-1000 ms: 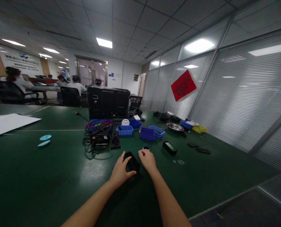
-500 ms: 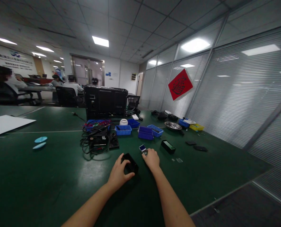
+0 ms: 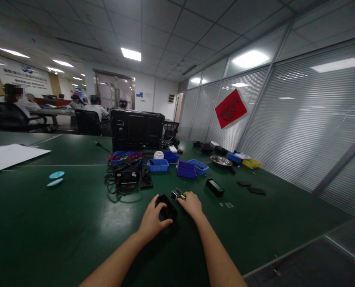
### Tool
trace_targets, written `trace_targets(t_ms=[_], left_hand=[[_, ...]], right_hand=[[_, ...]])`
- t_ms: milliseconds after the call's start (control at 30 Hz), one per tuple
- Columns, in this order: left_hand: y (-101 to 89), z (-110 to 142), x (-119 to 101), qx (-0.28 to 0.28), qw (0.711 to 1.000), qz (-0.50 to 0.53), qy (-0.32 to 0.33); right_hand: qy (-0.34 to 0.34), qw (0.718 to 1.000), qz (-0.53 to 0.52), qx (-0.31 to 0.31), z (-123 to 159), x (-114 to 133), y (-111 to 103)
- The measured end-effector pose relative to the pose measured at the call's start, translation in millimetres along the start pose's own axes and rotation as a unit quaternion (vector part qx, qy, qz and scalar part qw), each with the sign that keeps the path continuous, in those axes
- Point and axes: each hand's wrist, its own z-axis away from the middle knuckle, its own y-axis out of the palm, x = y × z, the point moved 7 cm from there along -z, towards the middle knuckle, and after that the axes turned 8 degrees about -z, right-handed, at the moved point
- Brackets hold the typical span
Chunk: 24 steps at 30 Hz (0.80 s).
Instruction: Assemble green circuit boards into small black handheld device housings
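A broad dark-green tabletop (image 3: pixel 60 239) spans the scene, with a large black boxy device (image 3: pixel 138 129) upright across its far side and a flat white sheet (image 3: pixel 12 158) at the left edge. A tangle of black cables (image 3: pixel 126 179) lies around a dark adapter, left of a light-blue rectangular bin (image 3: pixel 158 165), a dark-blue bin (image 3: pixel 186 169) and, farther right, a round shiny metal bowl (image 3: pixel 221 161). The left hand (image 3: pixel 151 220) keeps the same hold as a second ago, thumb and fingers spread around an open-topped black rectangular box (image 3: pixel 170 207); a finger partly covers its opening. The right hand (image 3: pixel 192 204) pinches a small electronic module with a screen (image 3: pixel 177 194) just beyond and right of that box. Half a second ago the module's screen faced up; now it is tipped, showing a side with a yellow-green strip, and the fingers hide its near end. Right of this hand rests a black oblong case with a green window (image 3: pixel 215 187). Smaller still, two turquoise oval pieces (image 3: pixel 56 175) sit far left, while a clear square sheet (image 3: pixel 229 205) and a tiny white ring (image 3: pixel 221 204) lie right of the right hand.
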Motion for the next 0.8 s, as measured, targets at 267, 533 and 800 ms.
trace_targets(t_ms=[267, 533, 800], left_hand=[[2.3, 0.4, -0.7, -0.002, 1.000, -0.026, -0.002], [-3.2, 0.4, -2.9, -0.032, 0.999, -0.022, 0.013], [-7.4, -2.0, -0.6, -0.039, 0.999, -0.019, -0.010]], right_hand=[[0.008, 0.993, 0.044, -0.112, 1.2, -4.0, -15.1], [-0.061, 0.995, 0.002, -0.084, 2.3, 5.7, -7.8], [-0.046, 0.995, -0.089, -0.017, -4.0, -2.0, -2.2]])
